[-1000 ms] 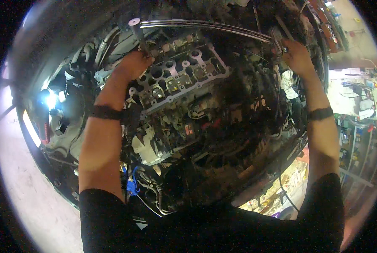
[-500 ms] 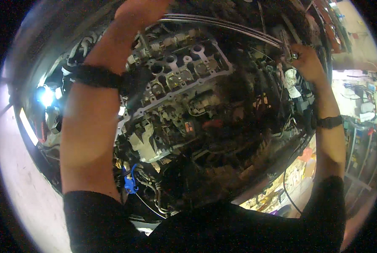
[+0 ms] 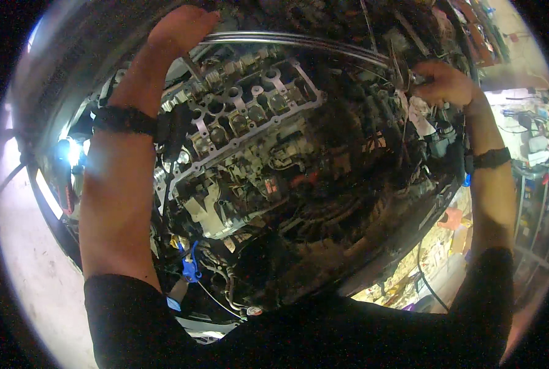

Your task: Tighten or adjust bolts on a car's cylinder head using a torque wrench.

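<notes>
A long shiny metal bar (image 3: 299, 41), made of parallel bright strips, spans the far side of an open engine bay. Its left end meets my left hand (image 3: 185, 26), whose fingers are closed round it. At the right end stands an upright metal bracket (image 3: 398, 72). Beside that bracket is my right hand (image 3: 445, 85), its fingers curled on a small metal part that I cannot make out. Below the bar lies the engine's cylinder head (image 3: 250, 117), uncovered, with a pale rim and round openings.
A blue clamp-like part (image 3: 190, 269) sits among hoses at the near left. A bright work lamp (image 3: 73, 154) shines at the left side. Beyond the right edge of the bay are shelving (image 3: 533, 203) and cluttered tools. Dark hoses and wiring fill the near engine bay.
My view has shifted slightly. In it, my left hand is lower and further left, and the bar's left end has dropped. My right hand's fingers have turned more toward the bracket.
</notes>
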Demonstrator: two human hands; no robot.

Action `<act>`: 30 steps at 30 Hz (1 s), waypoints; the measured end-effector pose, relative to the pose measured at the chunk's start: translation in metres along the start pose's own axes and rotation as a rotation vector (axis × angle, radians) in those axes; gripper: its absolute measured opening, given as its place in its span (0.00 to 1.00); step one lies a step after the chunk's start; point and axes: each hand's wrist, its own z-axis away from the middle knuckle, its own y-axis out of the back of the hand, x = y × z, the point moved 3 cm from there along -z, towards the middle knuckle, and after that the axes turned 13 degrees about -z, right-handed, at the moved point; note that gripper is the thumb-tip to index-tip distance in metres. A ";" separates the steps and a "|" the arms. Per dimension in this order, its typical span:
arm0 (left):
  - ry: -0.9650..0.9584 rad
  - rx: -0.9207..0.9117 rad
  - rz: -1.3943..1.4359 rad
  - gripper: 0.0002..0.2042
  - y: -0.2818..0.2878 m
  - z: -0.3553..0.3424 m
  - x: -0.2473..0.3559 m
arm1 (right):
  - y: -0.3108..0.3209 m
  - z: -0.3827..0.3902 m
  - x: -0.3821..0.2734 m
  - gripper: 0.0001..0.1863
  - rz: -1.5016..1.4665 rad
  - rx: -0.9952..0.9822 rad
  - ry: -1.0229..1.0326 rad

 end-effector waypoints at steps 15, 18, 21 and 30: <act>0.220 -0.041 0.254 0.22 0.024 -0.016 0.009 | -0.053 0.057 -0.034 0.21 0.328 0.322 0.128; 0.407 -0.166 0.501 0.30 0.068 -0.033 0.030 | -0.052 0.075 -0.024 0.22 0.463 0.436 0.128; 0.402 -0.146 0.559 0.34 0.070 -0.021 0.024 | -0.068 0.079 -0.036 0.22 0.471 0.425 0.105; 0.402 -0.064 0.538 0.34 0.078 -0.019 0.028 | -0.095 0.098 -0.042 0.23 0.544 0.567 0.027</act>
